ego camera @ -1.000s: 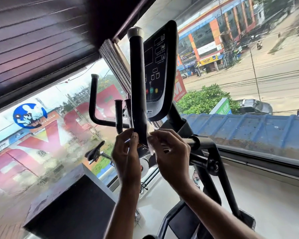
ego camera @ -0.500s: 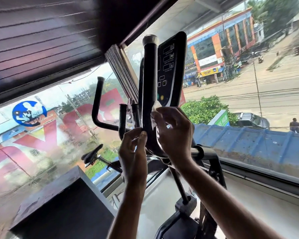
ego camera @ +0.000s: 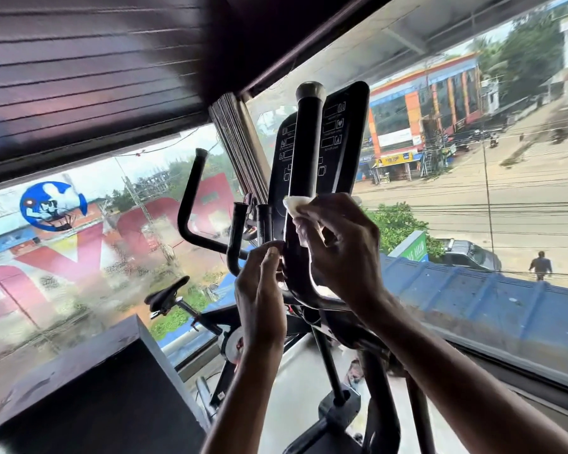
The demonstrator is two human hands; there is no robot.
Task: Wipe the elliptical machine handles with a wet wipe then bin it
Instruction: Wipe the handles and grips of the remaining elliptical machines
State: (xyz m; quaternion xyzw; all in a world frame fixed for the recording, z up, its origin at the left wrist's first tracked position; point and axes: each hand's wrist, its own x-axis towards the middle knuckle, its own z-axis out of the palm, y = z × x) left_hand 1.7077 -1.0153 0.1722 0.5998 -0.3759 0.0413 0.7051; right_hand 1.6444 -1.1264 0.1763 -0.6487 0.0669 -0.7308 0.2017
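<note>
Currently my right hand (ego camera: 341,247) presses the wet wipe (ego camera: 297,209) around the near handle (ego camera: 305,178), grip clamped; left hand (ego camera: 259,290) pinches the handle's base, likely steadying it.

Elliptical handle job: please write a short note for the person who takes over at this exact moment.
Right hand: presses the wet wipe against the near upright handle, about halfway up, in front of the console.
Left hand: fingers grip the same handle lower down, near its bend, to steady it.
Done: cannot tell how much of this handle is already wiped.
Left: the part above the wipe up to the grey cap, the far handle, then bin the wipe. No bin is in view.
</note>
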